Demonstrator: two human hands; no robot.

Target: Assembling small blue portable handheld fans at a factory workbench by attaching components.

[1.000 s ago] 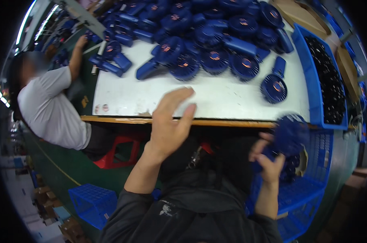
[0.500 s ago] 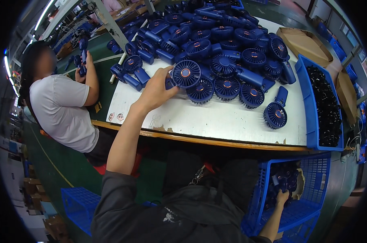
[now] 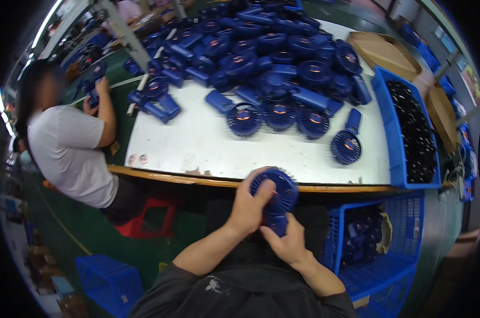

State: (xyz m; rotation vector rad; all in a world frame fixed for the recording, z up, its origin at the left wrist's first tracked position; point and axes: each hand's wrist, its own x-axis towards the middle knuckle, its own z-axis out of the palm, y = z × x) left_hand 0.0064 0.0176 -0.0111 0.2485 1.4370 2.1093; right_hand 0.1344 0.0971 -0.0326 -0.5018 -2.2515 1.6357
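A single dark blue handheld fan (image 3: 284, 192), of smooth plastic with a round, finely ribbed head and a stubby handle, is held in both hands above the lap, just short of the table's near edge. Its head is clasped by the left hand (image 3: 245, 209), with the thumb laid across the ribbed face; its handle is gripped low down between the thumb and fingers of the right hand (image 3: 290, 244). The table (image 3: 187, 143) is topped with a smooth white sheet, chipped along the front, and edged with a wooden strip. A heap of fans (image 3: 271, 55), too many to be counted, is piled loosely at its back. Along the heap's front, three round heads (image 3: 279, 115) are lined up side by side, and one lone fan (image 3: 347, 147) is laid apart to the right. One solid-walled blue bin (image 3: 396, 159) is filled with glossy small black parts (image 3: 414, 132), uncountable, and one flat cardboard tray (image 3: 383, 53) is set behind it. More fans (image 3: 360, 236) are contained in a latticed plastic crate (image 3: 377, 278) at the lower right; one blue crate (image 3: 110, 281) and one red stool (image 3: 160, 204) are seen at the left, where another blue fan (image 3: 99, 70) is held by a co-worker (image 3: 73, 153) in a white shirt.
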